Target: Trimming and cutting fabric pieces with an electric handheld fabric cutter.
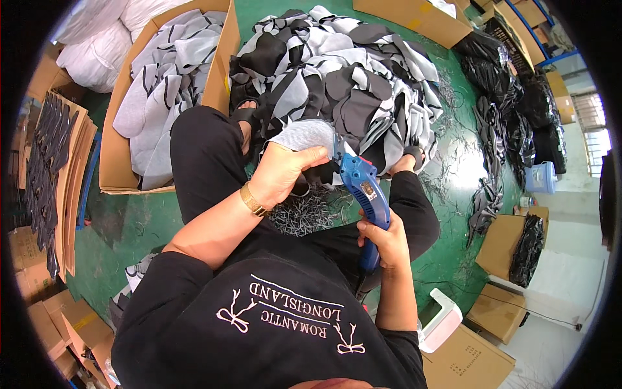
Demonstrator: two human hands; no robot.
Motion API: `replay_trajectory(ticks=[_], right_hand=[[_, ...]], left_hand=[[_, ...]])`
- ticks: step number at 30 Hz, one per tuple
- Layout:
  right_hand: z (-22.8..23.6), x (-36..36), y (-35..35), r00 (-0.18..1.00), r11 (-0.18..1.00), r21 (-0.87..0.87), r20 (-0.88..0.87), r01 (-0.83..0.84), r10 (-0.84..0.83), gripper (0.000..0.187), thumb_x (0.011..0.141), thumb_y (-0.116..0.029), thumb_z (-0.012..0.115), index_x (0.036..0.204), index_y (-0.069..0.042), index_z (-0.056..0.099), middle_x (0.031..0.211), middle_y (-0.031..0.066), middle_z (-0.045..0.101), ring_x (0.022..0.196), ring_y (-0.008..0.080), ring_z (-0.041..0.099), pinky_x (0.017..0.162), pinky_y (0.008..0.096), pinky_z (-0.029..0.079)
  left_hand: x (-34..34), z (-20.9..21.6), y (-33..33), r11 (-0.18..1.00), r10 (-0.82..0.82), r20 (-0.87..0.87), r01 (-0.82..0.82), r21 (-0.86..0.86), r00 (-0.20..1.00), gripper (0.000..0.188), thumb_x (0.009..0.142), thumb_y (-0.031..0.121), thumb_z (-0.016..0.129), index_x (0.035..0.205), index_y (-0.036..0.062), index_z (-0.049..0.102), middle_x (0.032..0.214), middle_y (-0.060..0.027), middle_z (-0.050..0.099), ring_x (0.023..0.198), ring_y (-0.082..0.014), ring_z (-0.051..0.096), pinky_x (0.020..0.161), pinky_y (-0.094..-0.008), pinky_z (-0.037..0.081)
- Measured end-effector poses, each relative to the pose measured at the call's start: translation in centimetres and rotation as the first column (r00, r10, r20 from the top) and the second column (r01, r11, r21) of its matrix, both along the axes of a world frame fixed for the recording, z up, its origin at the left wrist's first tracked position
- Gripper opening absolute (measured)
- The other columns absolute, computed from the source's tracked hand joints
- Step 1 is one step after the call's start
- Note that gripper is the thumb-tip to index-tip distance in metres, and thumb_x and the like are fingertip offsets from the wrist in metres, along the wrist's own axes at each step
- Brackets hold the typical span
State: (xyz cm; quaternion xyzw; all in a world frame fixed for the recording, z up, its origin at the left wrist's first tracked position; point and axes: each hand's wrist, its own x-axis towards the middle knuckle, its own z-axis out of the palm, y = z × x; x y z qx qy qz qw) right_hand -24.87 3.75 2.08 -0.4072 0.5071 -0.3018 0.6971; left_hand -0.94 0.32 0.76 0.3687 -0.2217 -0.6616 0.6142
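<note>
Gripping the blue electric cutter (pixel 364 194) by its handle, the right hand (pixel 382 241) is closed around it, the tool's head touching a grey fabric piece (pixel 299 135) over the lap. The left hand (pixel 285 172) pinches that piece, fingers curled just beside the blade. A slip or a tug on the cloth could, I judge, bring those fingertips against the cutting edge. The blade itself is hidden behind the fabric and thumb. Trimmed scraps (pixel 304 211) lie between the knees. Beyond, the heap of grey and black pieces (pixel 343 71) buries its lower layers, and the cardboard box (pixel 123 162) is cut off.
</note>
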Motion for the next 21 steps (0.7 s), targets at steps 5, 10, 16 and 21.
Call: replay_trajectory(ticks=[5,10,16,21], right_hand=[[1.0,-0.3,-0.3,1.0,1.0,-0.03,-0.029,-0.006,0.005,0.034,0.072,0.001,0.068,0.103,0.005,0.056,0.078,0.0062,0.059,0.057,0.014,0.057,0.051,0.0279,0.049],[2.1,-1.0,-0.8,0.992,0.996,-0.031,-0.104,-0.078,0.075,0.031,0.07,0.002,0.066,0.1,0.004,0.057,0.076,0.0056,0.059,0.058,0.0136,0.057,0.051,0.0272,0.049],[2.7,-1.0,-1.0,0.983,0.994,-0.022,-0.15,-0.11,0.105,0.032,0.07,0.001,0.066,0.1,0.005,0.057,0.076,0.0061,0.059,0.058,0.0141,0.057,0.052,0.0278,0.049],[2.2,0.1,-1.8,0.994,0.996,-0.055,-0.089,-0.07,0.065,0.032,0.072,0.0,0.067,0.102,0.004,0.056,0.075,0.0059,0.058,0.057,0.0145,0.057,0.051,0.0276,0.049]], left_hand=[[1.1,0.4,-0.1,0.986,-0.038,0.27,0.08,-0.145,0.962,0.025,0.082,-0.001,0.063,0.107,0.0004,0.062,0.096,-0.0042,0.066,0.087,-0.0127,0.062,0.078,-0.0269,0.05],[2.0,1.1,-0.6,0.96,-0.094,0.433,0.196,-0.198,0.897,0.024,0.08,-0.002,0.06,0.103,0.0002,0.063,0.095,-0.0016,0.066,0.085,-0.0098,0.06,0.078,-0.0254,0.048],[2.6,0.9,-0.6,0.913,-0.16,0.552,0.335,-0.232,0.819,0.025,0.076,-0.002,0.056,0.099,-0.0005,0.065,0.089,0.0003,0.065,0.081,-0.0078,0.057,0.074,-0.0247,0.047],[2.7,0.4,-0.3,0.873,-0.197,0.659,0.435,-0.218,0.726,0.026,0.074,-0.002,0.056,0.099,-0.0004,0.065,0.091,0.0001,0.065,0.082,-0.0078,0.057,0.074,-0.025,0.047]])
